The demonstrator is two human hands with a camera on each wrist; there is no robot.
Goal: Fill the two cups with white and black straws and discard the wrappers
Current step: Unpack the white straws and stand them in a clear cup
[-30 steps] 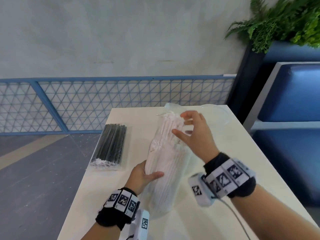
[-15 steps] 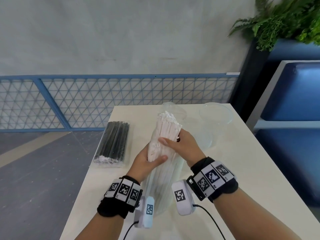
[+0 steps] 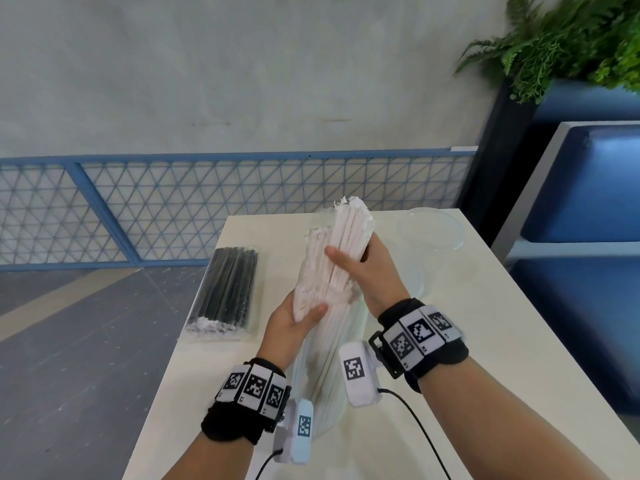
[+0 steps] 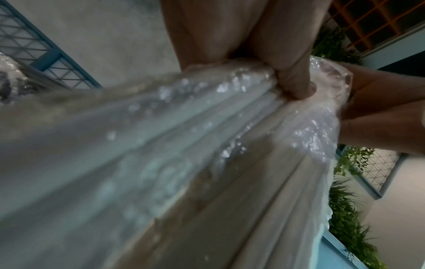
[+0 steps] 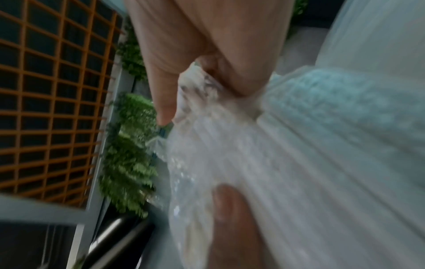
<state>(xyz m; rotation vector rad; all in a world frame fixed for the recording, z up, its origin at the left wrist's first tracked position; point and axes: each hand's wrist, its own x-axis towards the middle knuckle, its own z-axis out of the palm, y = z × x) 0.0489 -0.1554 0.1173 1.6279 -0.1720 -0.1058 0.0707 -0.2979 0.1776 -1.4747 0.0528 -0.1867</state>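
A bundle of white straws [image 3: 346,244] stands tilted over the table, its lower part still inside a clear wrapper [image 3: 325,375]. My left hand [image 3: 298,320] grips the wrapped bundle at mid-height, thumb across the front. My right hand [image 3: 367,271] grips the upper straws, which stick out above the wrapper's torn top. The left wrist view shows the crinkled wrapper [image 4: 207,145] under my fingers [image 4: 294,81]. In the right wrist view my thumb [image 5: 234,218] presses the straws [image 5: 322,163]. A sealed pack of black straws [image 3: 227,292] lies on the table's left side. A clear cup [image 3: 431,228] stands at the far right; a second cup's rim [image 3: 316,220] peeks from behind the straws.
The cream table [image 3: 485,341] is narrow, with its left edge just beyond the black pack. A blue mesh fence [image 3: 207,209] runs behind it. A blue bench [image 3: 588,188] and a plant [image 3: 571,39] stand to the right. Wrist-camera cables trail near the front edge.
My right hand came down from the bundle's top, closed round the upper straws and drew them up out of the wrapper. My left hand slid higher on the bundle.
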